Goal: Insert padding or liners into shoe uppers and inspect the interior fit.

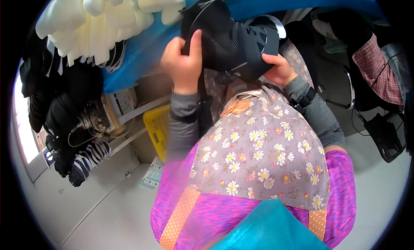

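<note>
I hold a black shoe upper (215, 40) between my hands, above my lap at the edge of the blue-covered table. Its knit toe part is toward the left, and the part with eyelets and angular cut-outs is on the right. My left hand (184, 62) is closed on the left edge, thumb raised against the knit and the other fingers curled. My right hand (279, 69) pinches the lower right edge, its thumb on top and its fingers mostly hidden beneath. A pale curved strip (277, 26) shows just beyond the upper's right end.
A pile of cream, rounded, foam-like pieces (97, 25) lies on the blue table cover (129, 66) at the upper left. Below, black and striped items hang at the left, near a yellow plastic basket (156, 129). Another person's plaid-clad part (375, 73) is at the right.
</note>
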The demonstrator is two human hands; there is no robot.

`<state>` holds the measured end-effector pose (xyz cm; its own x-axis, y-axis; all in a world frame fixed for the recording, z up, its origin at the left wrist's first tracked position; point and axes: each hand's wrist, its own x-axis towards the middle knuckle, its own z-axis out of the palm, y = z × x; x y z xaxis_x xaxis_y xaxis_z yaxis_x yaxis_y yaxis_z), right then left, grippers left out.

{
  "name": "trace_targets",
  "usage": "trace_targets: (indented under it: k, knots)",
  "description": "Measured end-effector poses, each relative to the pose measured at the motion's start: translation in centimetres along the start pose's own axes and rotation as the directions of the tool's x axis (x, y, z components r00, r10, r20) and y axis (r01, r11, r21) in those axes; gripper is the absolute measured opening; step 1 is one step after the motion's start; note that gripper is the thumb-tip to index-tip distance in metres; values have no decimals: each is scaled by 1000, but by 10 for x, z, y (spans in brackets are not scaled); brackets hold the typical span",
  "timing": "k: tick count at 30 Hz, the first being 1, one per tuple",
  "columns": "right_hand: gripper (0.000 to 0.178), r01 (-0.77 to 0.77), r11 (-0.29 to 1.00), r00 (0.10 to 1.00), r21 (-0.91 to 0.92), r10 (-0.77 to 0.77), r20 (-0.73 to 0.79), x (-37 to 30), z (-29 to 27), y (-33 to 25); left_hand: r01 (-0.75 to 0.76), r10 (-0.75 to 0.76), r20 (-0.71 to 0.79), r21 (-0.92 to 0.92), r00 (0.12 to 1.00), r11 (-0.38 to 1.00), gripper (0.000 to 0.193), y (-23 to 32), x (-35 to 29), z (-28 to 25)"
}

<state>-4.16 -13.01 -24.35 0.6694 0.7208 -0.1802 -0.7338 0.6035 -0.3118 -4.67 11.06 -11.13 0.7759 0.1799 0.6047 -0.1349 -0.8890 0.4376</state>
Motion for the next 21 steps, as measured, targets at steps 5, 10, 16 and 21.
trace_targets:
  k: [5, 10, 16, 21]
  knots:
    - [43, 0, 998, 999, 70, 3, -40, 4, 0, -1, 230, -212, 117, -173, 970, 958, 56, -14, 9, 20]
    - [42, -33, 997, 989, 74, 43, -140, 5, 3, 2, 143, -164, 191, 119, 968, 982, 58, 1, 21, 18]
    - [46, -109, 989, 990, 101, 117, -79, 3, -2, 7, 452, -228, 483, -418, 845, 788, 36, -3, 35, 5]
    - [45, -98, 988, 992, 118, 106, -65, 2, -4, 0, 615, -210, 659, -473, 722, 631, 18, -14, 31, -27]
